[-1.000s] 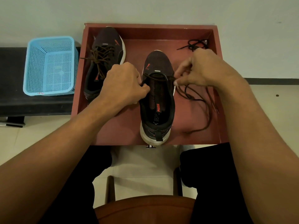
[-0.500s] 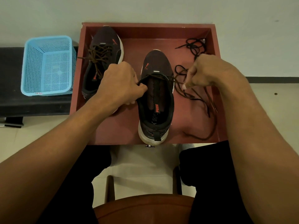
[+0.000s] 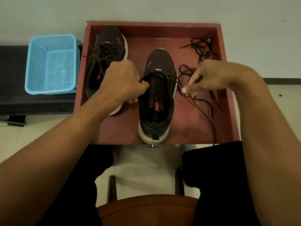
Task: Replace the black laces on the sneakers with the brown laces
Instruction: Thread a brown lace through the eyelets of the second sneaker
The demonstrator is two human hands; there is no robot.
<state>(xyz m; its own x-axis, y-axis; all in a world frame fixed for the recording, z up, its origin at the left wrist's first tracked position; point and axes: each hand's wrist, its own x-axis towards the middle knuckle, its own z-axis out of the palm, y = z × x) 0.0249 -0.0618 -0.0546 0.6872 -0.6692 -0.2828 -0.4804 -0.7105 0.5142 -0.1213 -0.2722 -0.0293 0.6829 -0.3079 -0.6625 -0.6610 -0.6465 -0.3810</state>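
- At the seated person's knees: red tray (image 3: 192, 128), open-topped, carrying both shoes and all the laces.
- Blue basket (image 3: 39, 62), on a dark tabletop (image 3: 14, 101) just left of the tray.
- Near sneaker (image 3: 157, 101), mid-tray, upright on its sole. Its long axis runs straight away from the person, toe to the far wall, heel at the near rim. Only the lowest eyelets look threaded.
- Far sneaker (image 3: 110, 44), in the tray's far-left corner. Toe points away and it is already laced in brown.
- Left hand (image 3: 120, 82), gripping the near sneaker, thumb hooked inside the opening and fingers round its left side.
- Right hand (image 3: 210, 77), just right of the shoe, pinching the brown lace (image 3: 202, 115) between thumb and fingertips. The free length trails to the tray's near-right corner.
- Black laces (image 3: 202, 46), removed, lying tangled in the far-right corner, with one strand close under the right hand.
- Handling note, by my judgement: keep the shoe pinned while drawing the lace through. Even up both ends before crossing. Keep the brown strand clear of the black tangle.
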